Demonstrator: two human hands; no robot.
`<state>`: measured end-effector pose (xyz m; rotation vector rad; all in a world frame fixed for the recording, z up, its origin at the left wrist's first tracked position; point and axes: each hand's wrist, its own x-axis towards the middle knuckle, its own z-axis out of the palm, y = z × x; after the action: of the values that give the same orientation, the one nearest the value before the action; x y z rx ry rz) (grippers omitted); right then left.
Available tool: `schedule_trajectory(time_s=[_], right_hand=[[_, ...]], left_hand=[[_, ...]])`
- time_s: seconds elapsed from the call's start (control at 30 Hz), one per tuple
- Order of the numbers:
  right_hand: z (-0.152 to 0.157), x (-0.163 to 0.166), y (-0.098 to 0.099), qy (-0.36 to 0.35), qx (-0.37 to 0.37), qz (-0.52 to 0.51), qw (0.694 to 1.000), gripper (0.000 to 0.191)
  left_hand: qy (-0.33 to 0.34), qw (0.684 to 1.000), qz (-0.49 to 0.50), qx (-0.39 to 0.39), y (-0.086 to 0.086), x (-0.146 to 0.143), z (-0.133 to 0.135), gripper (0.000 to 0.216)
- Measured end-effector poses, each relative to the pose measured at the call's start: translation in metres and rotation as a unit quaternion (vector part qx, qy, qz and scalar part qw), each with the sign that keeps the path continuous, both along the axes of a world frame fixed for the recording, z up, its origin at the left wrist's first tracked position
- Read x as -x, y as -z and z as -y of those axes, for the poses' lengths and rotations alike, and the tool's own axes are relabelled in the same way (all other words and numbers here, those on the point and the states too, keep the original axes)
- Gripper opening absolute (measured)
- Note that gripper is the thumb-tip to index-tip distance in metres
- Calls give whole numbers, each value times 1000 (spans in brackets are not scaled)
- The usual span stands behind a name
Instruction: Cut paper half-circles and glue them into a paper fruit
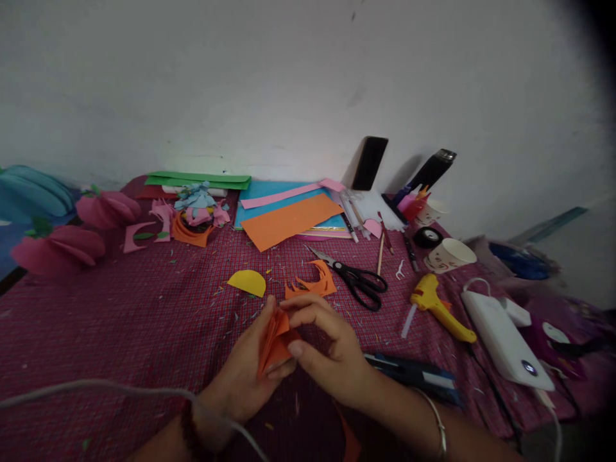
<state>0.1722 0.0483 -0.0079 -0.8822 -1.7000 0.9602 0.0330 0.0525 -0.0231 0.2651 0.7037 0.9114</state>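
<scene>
Folded orange paper pieces [276, 343], layered like the leaves of a small fan, are held low in the middle of the view. My left hand [245, 362] is closed round them from the left, thumb up along their edge. From the right, my right hand [332, 346] reaches in with bent fingers, its fingertips at the paper's open layers. Whether those fingertips pinch a layer is hard to make out. Just beyond the hands lie a yellow paper half-circle [248, 282], a cut orange scrap [315, 280] and black-handled scissors [353, 277].
A yellow glue gun [436, 308], a white power bank [505, 340] and a paper cup [450, 255] stand right. Coloured sheets [293, 221] and a leaning phone [370, 163] are at the wall. Pink paper fruits [60, 250] sit left; a white cable [96, 385] crosses lower left.
</scene>
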Motion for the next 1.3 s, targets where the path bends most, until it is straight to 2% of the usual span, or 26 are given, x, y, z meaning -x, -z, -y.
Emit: schedule_trajectory(time_s=[0.1, 0.27, 0.4, 0.6, 0.83, 0.97, 1.13, 1.3], right_hand=[[-4, 1, 1, 10, 44, -23, 999, 2], [-10, -1, 3, 11, 74, -46, 996, 13], [-11, -3, 3, 13, 84, -58, 995, 14], [-11, 0, 2, 20, 99, -63, 993, 16], [-13, 1, 4, 12, 208, -72, 975, 20], [-13, -2, 4, -11, 168, -92, 981, 14], [-13, -6, -1, -56, 44, -14, 997, 4], [-13, -8, -3, -51, 50, 19, 997, 16]], left_hand=[[-1, 999, 3, 38, 5, -5, -1, 27], [26, 997, 32, 62, 6, -4, -2, 30], [20, 996, 59, 61, 4, -2, -5, 36], [3, 997, 57, 55, 5, -3, -6, 34], [15, 997, 19, 74, 6, -4, -2, 35], [12, 997, 25, 71, 7, -4, -3, 32], [23, 996, 42, 75, 9, -1, -5, 34], [29, 996, 47, 76, 9, 0, -4, 35]])
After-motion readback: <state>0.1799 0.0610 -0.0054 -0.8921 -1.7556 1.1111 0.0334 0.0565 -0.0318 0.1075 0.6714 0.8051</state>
